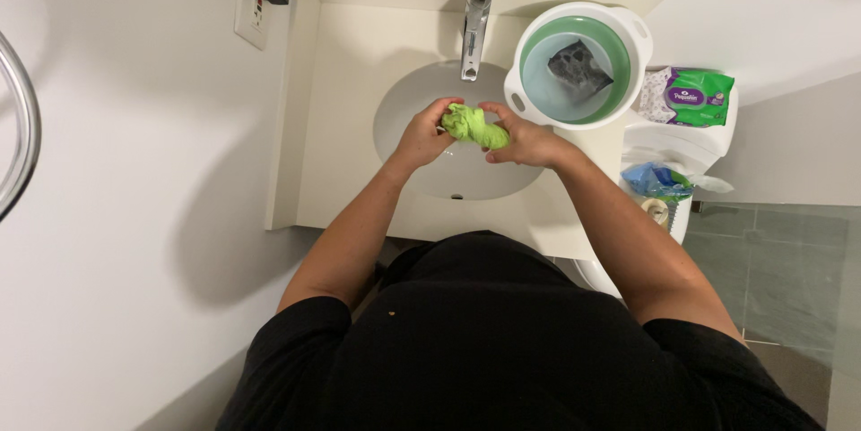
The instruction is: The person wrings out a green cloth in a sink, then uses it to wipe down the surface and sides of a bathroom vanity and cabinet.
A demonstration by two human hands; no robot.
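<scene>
Both hands meet over the sink (404, 113). Left hand (423, 135) and right hand (525, 139) clamp opposite ends of a green cloth (475, 126), apparently twisted. Forearms angle inward. Basin tub (628, 36) sits right.

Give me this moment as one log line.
hands: left and right twisting green cloth | over: sink | beside: basin

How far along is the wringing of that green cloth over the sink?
Done: a dark cloth already lies in the basin beside the faucet. In hand: left hand and right hand both grip the twisted green cloth above the sink. Left: it has not yet joined the basin.
</scene>
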